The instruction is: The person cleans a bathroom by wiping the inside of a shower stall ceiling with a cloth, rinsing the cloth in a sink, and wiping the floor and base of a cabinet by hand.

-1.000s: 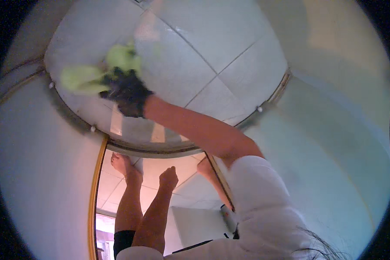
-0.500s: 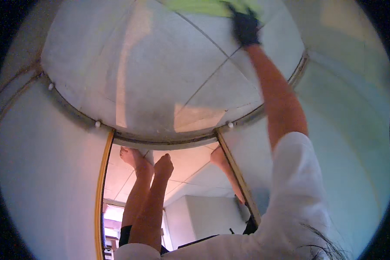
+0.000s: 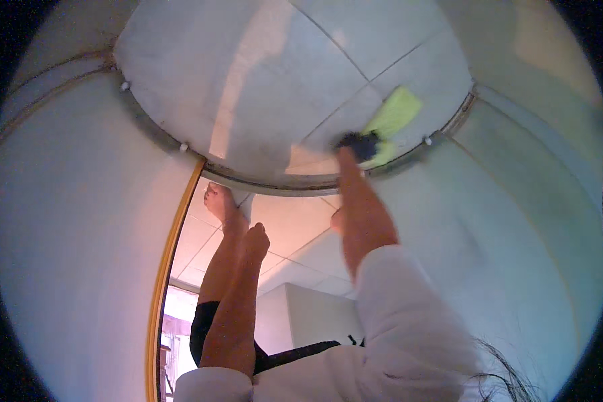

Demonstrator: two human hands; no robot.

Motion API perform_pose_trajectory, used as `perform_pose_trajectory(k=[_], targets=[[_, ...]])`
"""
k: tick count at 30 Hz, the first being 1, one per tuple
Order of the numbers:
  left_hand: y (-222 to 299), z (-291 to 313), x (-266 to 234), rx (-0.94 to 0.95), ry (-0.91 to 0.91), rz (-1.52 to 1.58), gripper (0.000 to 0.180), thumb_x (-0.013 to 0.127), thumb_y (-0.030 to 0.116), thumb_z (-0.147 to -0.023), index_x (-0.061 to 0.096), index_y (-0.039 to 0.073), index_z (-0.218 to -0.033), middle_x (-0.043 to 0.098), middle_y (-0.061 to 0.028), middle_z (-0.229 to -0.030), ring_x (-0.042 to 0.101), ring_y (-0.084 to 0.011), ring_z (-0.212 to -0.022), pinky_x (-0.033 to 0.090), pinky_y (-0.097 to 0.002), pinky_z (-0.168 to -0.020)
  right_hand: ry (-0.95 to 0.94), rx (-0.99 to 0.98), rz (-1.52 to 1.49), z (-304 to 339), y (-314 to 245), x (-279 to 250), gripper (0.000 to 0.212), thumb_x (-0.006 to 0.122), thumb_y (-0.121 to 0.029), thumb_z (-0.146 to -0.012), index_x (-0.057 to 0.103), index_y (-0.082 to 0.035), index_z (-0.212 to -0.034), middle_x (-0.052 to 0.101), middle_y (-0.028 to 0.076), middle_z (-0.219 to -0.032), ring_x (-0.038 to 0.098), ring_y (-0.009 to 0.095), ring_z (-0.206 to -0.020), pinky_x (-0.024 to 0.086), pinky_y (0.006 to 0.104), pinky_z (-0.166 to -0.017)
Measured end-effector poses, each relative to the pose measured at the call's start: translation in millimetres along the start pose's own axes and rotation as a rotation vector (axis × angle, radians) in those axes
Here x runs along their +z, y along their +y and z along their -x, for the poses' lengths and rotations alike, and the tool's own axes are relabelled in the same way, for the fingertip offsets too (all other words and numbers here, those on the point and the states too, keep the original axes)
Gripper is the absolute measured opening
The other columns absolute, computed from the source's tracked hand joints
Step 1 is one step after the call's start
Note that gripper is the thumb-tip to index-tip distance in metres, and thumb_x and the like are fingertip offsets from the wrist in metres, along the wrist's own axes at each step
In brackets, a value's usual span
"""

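My right hand (image 3: 360, 145), in a dark glove and smeared by motion, is on a yellow-green cloth (image 3: 400, 110) on the grey tiled surface (image 3: 295, 80), close to its curved near rim. Part of the cloth stretches out beyond the hand and a bit shows beside it. The fingers seem closed on it, though blur hides their detail. My left hand (image 3: 257, 238) is bare and held low in the gap between two pale panels, above the lit floor. Its fingers look curled in; the palm is hidden and no object shows in it.
A curved, grimy track (image 3: 275, 186) rims the tiled surface, with small white knobs (image 3: 184, 147) along it. Pale panels rise left (image 3: 80, 234) and right (image 3: 489, 248); the left one has a yellowish edge strip (image 3: 175, 261). My bare foot (image 3: 218, 201) rests near the track.
My right hand has drawn the cloth back from the far part of the tiles to near the curved track. The view has shifted a little. My left hand stays low in the gap.
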State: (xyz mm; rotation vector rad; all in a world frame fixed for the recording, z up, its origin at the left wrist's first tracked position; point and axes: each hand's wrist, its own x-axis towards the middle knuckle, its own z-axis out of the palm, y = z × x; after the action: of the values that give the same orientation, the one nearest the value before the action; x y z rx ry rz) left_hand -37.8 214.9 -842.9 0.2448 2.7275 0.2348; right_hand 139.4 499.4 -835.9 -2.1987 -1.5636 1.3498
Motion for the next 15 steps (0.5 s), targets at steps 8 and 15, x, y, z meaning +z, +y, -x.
perform_pose_trajectory(k=[8,15], targets=[[28.4,1.4,-68.5,0.169,-0.13,-0.293,0.029,0.037,0.026,-0.082,0.054,0.003,-0.081,0.059,-0.0181,-0.075,0.057,-0.0326,-0.07,0.046,-0.0409,-0.061,-0.95,-0.129,-0.082,160.2,-111.9,130.5,0.043,0.058,-0.018,-0.07,0.051,-0.013,-0.112,0.054,0.009,-0.107,0.049,0.024,-0.098,0.04,0.0355,-0.081],[62.2,74.5,-331.5,0.335,-0.751,-0.218,0.022,0.044,0.022,-0.081,0.053,0.003,-0.086,0.058,-0.021,-0.08,0.057,-0.0358,-0.081,0.045,-0.0432,-0.07,-1.044,0.104,-0.641,183.1,-167.7,47.2,0.042,0.058,-0.018,-0.067,0.054,-0.007,-0.107,0.058,0.01,-0.097,0.055,0.021,-0.088,0.044,0.0344,-0.08]])
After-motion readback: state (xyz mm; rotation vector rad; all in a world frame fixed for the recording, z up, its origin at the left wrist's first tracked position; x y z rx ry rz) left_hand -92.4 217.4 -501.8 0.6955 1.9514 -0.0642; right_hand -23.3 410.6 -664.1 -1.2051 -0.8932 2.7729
